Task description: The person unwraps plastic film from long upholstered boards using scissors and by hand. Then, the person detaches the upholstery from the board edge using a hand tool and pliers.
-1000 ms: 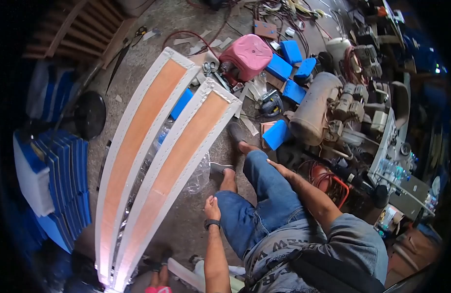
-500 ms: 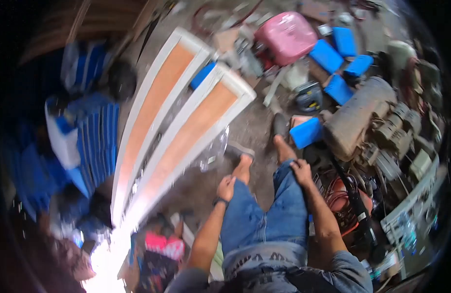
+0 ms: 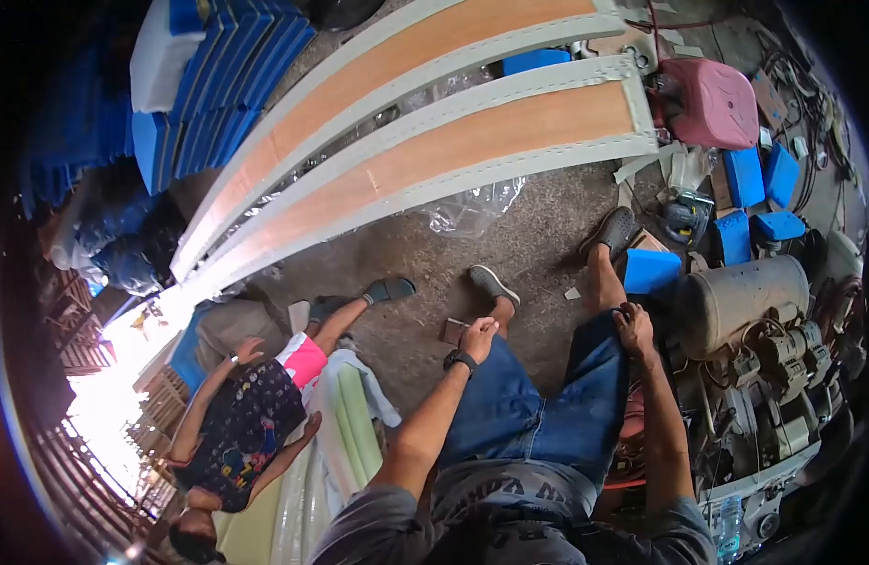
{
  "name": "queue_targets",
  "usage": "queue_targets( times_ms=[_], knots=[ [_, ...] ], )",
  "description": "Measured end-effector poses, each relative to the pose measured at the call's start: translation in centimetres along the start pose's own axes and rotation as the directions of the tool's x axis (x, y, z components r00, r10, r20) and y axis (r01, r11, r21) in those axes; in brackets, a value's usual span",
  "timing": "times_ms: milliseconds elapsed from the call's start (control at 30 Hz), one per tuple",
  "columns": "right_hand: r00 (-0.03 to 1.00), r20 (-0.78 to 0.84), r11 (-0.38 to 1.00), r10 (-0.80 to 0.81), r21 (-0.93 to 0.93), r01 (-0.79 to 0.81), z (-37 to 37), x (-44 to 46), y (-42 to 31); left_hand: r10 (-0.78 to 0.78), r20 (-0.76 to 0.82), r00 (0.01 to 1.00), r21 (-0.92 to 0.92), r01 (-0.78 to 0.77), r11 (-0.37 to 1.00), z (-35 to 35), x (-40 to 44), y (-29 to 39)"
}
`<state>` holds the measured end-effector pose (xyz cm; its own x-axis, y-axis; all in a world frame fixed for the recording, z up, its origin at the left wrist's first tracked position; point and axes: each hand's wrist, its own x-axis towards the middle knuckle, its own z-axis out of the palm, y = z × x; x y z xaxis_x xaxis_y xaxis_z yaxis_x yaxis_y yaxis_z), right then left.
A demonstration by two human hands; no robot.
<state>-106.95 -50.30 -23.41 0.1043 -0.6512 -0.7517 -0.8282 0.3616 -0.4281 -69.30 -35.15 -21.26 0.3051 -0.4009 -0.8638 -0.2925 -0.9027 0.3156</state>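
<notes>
My left hand (image 3: 478, 340), with a dark watch at the wrist, is beside my left knee. Its fingers are curled in, and nothing shows in them. My right hand (image 3: 635, 331) rests over my other knee, fingers loosely bent and apart on the hem of my blue denim shorts (image 3: 491, 405). Past my feet lie two long, curved panels (image 3: 416, 155) with orange-brown faces and white stapled borders, both apart from my hands. Crumpled clear plastic (image 3: 475, 209) sits on the floor along the nearer panel's edge.
A seated person (image 3: 241, 424) is at left beside pale green foam (image 3: 354, 424). Blue padded pieces (image 3: 237, 66) are stacked at upper left. On the right are a tank compressor (image 3: 740, 297), a pink jerrycan (image 3: 708, 104), blue blocks (image 3: 653, 271) and a power tool (image 3: 684, 218).
My view has swung left, bringing the seated person into sight and shifting the panels up and right in view. Both hands stay at my knees.
</notes>
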Motion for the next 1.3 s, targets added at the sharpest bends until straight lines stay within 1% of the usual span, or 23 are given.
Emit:
queue_targets(
  times_ms=[67, 100, 200, 267, 333, 367, 433, 467, 533, 600, 667, 733, 767, 800, 833, 867, 933, 967, 1067, 1133, 1200, 1233, 1300],
  knots=[
    [0.976, 0.109, 0.929, -0.188, -0.302, 0.213, 1.3, 0.5, -3.2, -0.002, 0.028, 1.000, -0.135, 0.006, 0.991, -0.7, 0.1, -1.7],
    [0.979, 0.101, 0.948, -0.179, -0.248, 0.199, 3.4, 1.1, -3.8, 0.029, 0.056, 0.998, -0.172, -0.019, 0.985, -0.9, 0.4, -3.0],
    [0.822, 0.505, 0.844, -0.263, -0.292, 0.450, 11.5, 5.7, -5.2, 0.068, -0.043, 0.997, -0.517, -0.080, 0.852, 0.4, 1.7, -7.1],
    [0.630, 0.698, 0.710, -0.339, -0.250, 0.658, 18.1, 9.9, -6.8, 0.058, -0.078, 0.995, -0.438, -0.086, 0.895, 0.5, 3.1, -7.2],
    [0.460, 0.881, 0.588, -0.109, -0.315, 0.744, 24.0, 14.8, -9.2, -0.033, -0.034, 0.999, -0.736, -0.003, 0.677, 1.3, 3.7, -6.7],
    [0.363, 0.927, 0.512, 0.090, -0.356, 0.782, 26.8, 17.5, -11.0, 0.008, 0.004, 1.000, -0.655, -0.004, 0.755, 1.9, 4.4, -7.8],
    [0.461, 0.834, 0.431, 0.302, -0.551, 0.715, 27.9, 22.7, -19.1, -0.034, -0.016, 0.999, -0.690, 0.013, 0.724, 3.0, 5.3, -8.0],
    [0.491, 0.861, 0.520, 0.135, -0.483, 0.704, 28.4, 27.3, -20.3, -0.059, -0.036, 0.998, -0.681, 0.018, 0.732, 3.2, 5.8, -8.3],
    [0.550, 0.832, 0.425, -0.066, -0.476, 0.770, 28.5, 32.9, -20.6, -0.065, 0.020, 0.998, -0.740, 0.058, 0.670, 4.1, 6.4, -8.5],
    [0.653, 0.709, 0.421, -0.266, -0.524, 0.740, 28.1, 33.4, -23.4, -0.030, -0.048, 0.998, -0.890, -0.029, 0.454, 3.8, 6.4, -7.3],
    [0.703, 0.534, 0.425, -0.470, -0.561, 0.711, 27.2, 33.6, -27.6, -0.049, -0.018, 0.999, -0.905, 0.004, 0.425, 3.1, 6.2, -6.5],
    [0.692, 0.384, 0.428, -0.612, -0.574, 0.698, 28.1, 34.6, -29.1, -0.003, -0.078, 0.997, -0.798, -0.060, 0.600, 2.4, 6.2, -6.1],
    [0.675, 0.334, 0.424, -0.657, -0.576, 0.698, 29.0, 35.4, -29.3, 0.008, -0.090, 0.996, -0.825, -0.079, 0.559, 2.0, 6.3, -5.6],
    [0.422, 0.484, -0.023, -0.766, -0.677, 0.735, 30.9, 36.9, -26.9, 0.025, -0.084, 0.996, -0.870, -0.086, 0.486, 1.7, 6.3, -5.3],
    [0.162, 0.660, -0.458, -0.733, -0.656, 0.600, 32.6, 38.2, -24.8, 0.010, -0.057, 0.998, -0.894, -0.055, 0.445, 1.1, 6.4, -4.9],
    [0.154, 0.669, -0.464, -0.728, -0.645, 0.607, 34.2, 39.1, -23.9, -0.003, -0.027, 1.000, -0.914, -0.023, 0.405, 0.6, 6.5, -4.7],
    [0.402, 0.793, -0.729, -0.459, -0.594, 0.340, 37.4, 40.5, -21.7, -0.013, -0.046, 0.999, -0.902, -0.035, 0.430, 0.2, 6.6, -4.9],
    [0.396, 0.797, -0.727, -0.455, -0.590, 0.351, 39.0, 42.2, -20.0, -0.008, -0.069, 0.998, -0.886, -0.058, 0.460, 0.2, 6.8, -5.1],
    [0.569, 0.401, 0.112, -0.718, -0.741, 0.662, 41.6, 47.6, -15.3, -0.016, -0.070, 0.997, -0.866, -0.053, 0.497, 0.2, 6.9, -5.2],
    [0.715, 0.504, 0.198, -0.485, -0.733, 0.651, 38.9, 43.8, -19.7, -0.010, -0.043, 0.999, -0.872, -0.032, 0.489, -0.1, 6.9, -5.1],
    [0.450, 0.655, -0.120, -0.607, -0.635, 0.763, 36.5, 44.8, -17.6, -0.014, -0.035, 0.999, -0.894, -0.025, 0.447, -0.1, 6.9, -4.8],
    [0.450, 0.654, -0.126, -0.608, -0.639, 0.759, 35.6, 44.6, -17.6, 0.013, 0.043, 0.999, -0.892, 0.033, 0.450, -0.1, 7.0, -5.0],
    [0.666, 0.530, 0.218, -0.525, -0.673, 0.707, 34.3, 41.4, -20.6, 0.008, 0.032, 0.999, -0.899, 0.025, 0.438, 1.0, 7.1, -5.0]
  ],
)
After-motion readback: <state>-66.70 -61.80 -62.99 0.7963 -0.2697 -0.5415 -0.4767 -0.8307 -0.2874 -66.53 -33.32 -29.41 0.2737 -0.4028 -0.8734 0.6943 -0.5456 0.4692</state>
